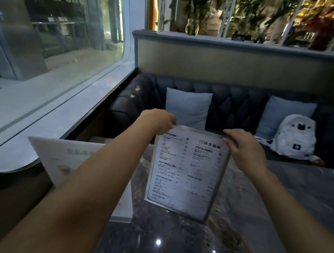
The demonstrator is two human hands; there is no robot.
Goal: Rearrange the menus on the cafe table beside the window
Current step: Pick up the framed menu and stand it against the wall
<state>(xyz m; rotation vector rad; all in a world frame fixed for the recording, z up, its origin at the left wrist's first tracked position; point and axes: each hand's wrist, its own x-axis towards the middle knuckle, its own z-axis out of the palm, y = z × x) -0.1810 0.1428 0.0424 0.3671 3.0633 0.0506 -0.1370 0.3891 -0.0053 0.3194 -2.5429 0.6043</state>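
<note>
A white printed menu (pixel 186 171) in a grey frame stands nearly upright on the dark marble table (pixel 276 204), its bottom edge resting on the tabletop. My left hand (pixel 156 120) pinches its top left corner. Gripping the top right corner is my right hand (pixel 244 147). A second, pale menu (pixel 63 158) lies flat on the table's left side by the window, partly hidden under my left forearm.
A large window (pixel 55 37) with a wide sill runs along the left. Behind the table is a dark tufted sofa (pixel 234 103) with two blue cushions and a white backpack (pixel 297 136). Plants stand on the ledge above the sofa.
</note>
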